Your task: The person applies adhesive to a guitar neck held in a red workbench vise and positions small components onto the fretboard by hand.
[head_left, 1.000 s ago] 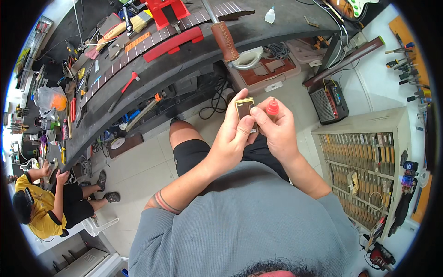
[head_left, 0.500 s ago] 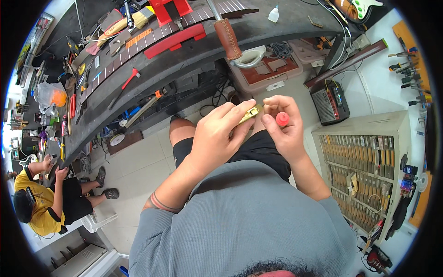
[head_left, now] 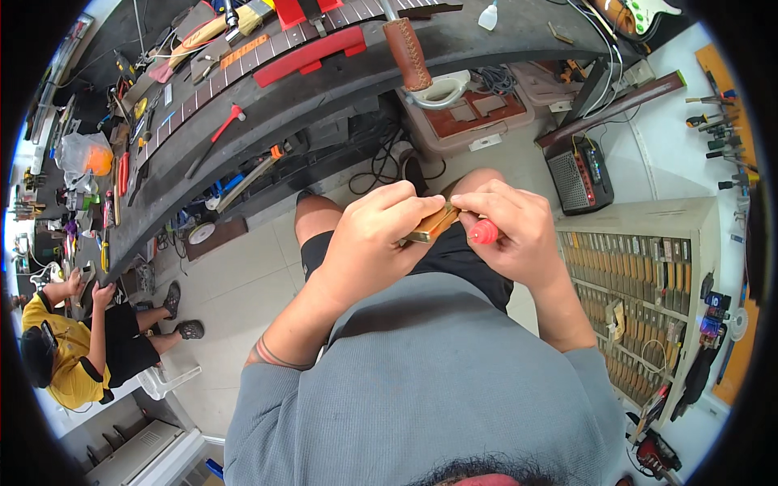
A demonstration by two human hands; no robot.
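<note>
My left hand is closed around a small flat piece with a wood-brown face and brass-coloured edges, held above my lap. My right hand is closed as well; its thumb and forefinger meet the far end of that piece. Gripped in the right palm is a tool with a round red end; the rest of it is hidden by the fingers, so its kind does not show. Both hands nearly touch each other.
Ahead runs a dark workbench with a guitar neck, a red-headed hammer and a leather-wrapped handle. At right stand an amplifier and a cabinet of files. A person in yellow works at left.
The small piece has turned, so its brown face now shows. My right hand has rolled over and closed in against the piece, with its red-ended tool tilted toward my left hand.
</note>
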